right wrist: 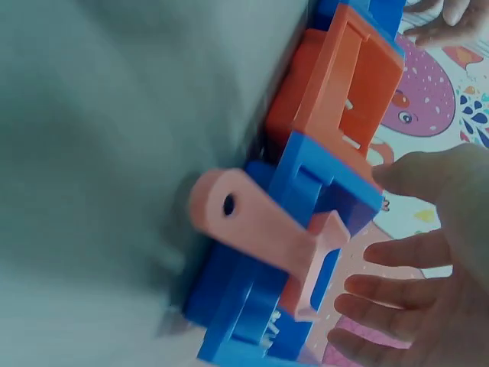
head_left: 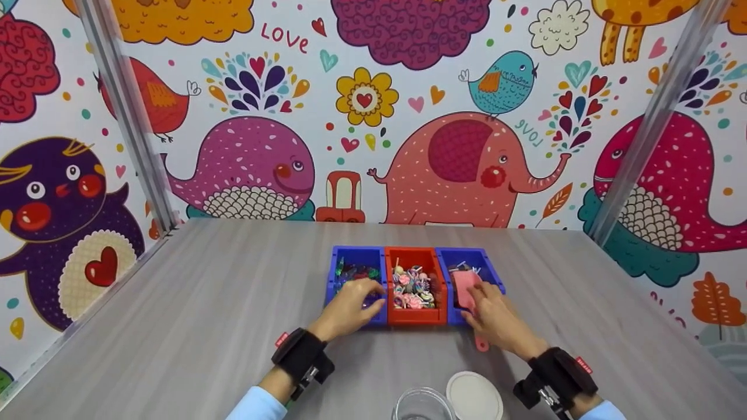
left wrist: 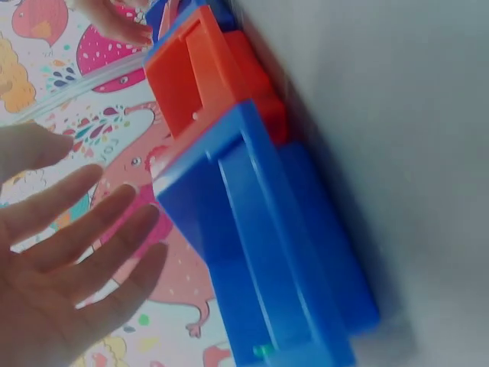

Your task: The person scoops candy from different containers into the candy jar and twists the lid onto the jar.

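While hands hover over bins (head_left: 414,318), "LOVE" (head_left: 284,38) on wall.

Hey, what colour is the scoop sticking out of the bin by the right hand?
Pink; the scoop shows best in the right wrist view.

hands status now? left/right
Left hand: open, fingers straight, over the left blue bin.
Right hand: open, fingers at the pink scoop, no grip visible.

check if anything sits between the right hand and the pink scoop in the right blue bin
Nothing visible does. The right hand hovers with straight fingers right at the pink scoop, whose handle juts over the front wall of the right blue bin. Whether fingers touch it is unclear.
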